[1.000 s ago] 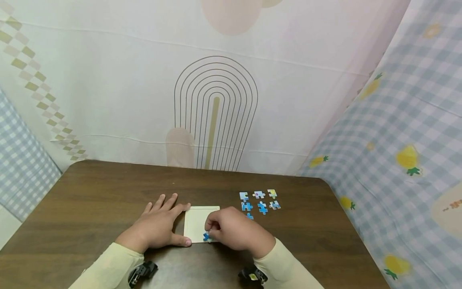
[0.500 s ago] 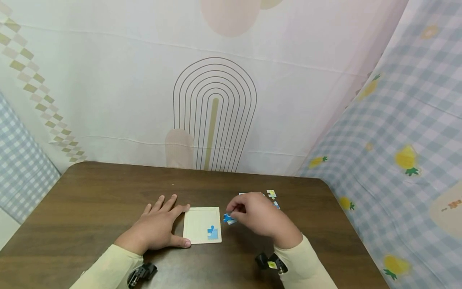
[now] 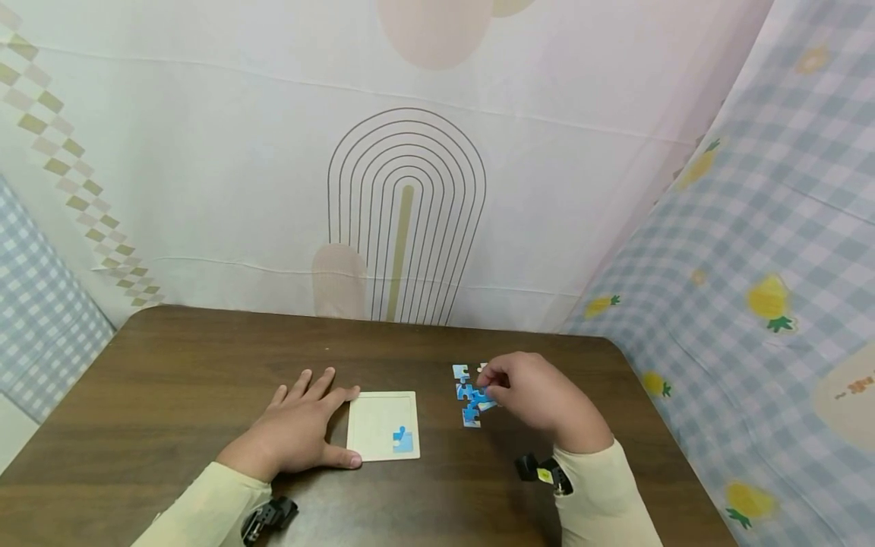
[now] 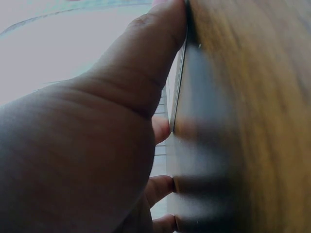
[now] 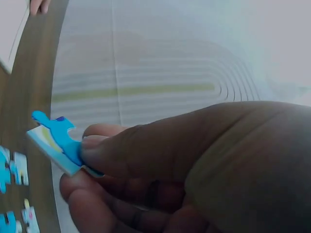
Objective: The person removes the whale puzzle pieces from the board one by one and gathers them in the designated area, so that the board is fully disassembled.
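Note:
My left hand [image 3: 294, 425] lies with fingers spread on the table, thumb and index fingertip at the left edge of a cream puzzle tray [image 3: 372, 418]. A blue puzzle piece [image 3: 405, 442] sits in the tray's lower right corner. To the right, my right hand [image 3: 543, 395] pinches another jigsaw piece between thumb and fingers. In the right wrist view this jigsaw piece [image 5: 57, 136] is blue with a pale edge, held tilted and off the table. Loose pieces, such as a blue one [image 3: 472, 416], lie just left of and below that hand, which hides some.
The brown wooden table [image 3: 225, 357] runs back to a pale patterned cloth [image 3: 260, 190]. A blue checked cloth [image 3: 738, 251] hangs along the right side. Small black cameras are worn on both wrists.
My right hand has moved right and away from the tray, carrying the pinched piece to above the loose pieces. The blue piece in the tray corner has come into view. The left hand has stayed put.

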`<act>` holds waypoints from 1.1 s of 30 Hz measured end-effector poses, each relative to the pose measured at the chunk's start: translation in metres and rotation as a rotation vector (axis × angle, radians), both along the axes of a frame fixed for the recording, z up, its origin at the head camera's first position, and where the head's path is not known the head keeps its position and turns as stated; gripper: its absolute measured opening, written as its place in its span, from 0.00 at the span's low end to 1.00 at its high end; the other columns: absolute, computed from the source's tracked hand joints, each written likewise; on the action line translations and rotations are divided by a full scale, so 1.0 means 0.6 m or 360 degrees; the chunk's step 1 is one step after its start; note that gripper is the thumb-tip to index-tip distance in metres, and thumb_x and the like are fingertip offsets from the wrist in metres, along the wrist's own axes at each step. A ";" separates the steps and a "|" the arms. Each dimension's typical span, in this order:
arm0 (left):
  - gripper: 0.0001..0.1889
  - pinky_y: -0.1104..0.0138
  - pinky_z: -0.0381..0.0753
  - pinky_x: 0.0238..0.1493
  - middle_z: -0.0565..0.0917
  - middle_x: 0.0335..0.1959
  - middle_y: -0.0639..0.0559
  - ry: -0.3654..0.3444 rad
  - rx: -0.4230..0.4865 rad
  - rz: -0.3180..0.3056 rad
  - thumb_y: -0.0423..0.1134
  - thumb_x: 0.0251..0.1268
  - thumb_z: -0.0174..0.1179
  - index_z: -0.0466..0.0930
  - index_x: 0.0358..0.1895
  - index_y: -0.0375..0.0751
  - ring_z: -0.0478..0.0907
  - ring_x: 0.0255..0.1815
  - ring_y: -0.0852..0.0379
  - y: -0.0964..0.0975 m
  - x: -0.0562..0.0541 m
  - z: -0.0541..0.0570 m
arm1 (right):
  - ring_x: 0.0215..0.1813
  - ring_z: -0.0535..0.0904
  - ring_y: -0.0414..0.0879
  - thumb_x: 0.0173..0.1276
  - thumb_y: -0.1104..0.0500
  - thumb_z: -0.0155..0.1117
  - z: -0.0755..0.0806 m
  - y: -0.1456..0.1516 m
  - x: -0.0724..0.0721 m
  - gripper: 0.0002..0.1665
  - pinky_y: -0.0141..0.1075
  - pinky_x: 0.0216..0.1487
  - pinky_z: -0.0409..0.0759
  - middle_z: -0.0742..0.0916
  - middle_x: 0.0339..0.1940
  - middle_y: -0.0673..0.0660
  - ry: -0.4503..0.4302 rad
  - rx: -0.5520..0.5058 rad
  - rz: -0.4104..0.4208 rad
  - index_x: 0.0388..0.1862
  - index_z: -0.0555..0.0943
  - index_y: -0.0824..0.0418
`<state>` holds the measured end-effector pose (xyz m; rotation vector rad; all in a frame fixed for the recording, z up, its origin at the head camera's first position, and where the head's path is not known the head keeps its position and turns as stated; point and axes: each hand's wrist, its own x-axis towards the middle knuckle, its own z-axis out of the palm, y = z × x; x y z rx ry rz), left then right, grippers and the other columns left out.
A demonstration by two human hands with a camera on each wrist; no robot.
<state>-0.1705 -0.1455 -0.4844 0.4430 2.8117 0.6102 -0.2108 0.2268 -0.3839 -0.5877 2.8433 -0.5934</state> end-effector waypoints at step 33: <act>0.60 0.17 0.51 0.81 0.56 0.93 0.31 -0.0001 -0.0010 -0.0009 0.81 0.51 0.77 0.69 0.88 0.60 0.47 0.91 0.16 0.000 -0.001 0.000 | 0.28 0.83 0.46 0.72 0.71 0.70 -0.088 0.078 -0.055 0.08 0.39 0.34 0.81 0.86 0.28 0.53 -0.0505 -0.0115 -0.0179 0.35 0.85 0.60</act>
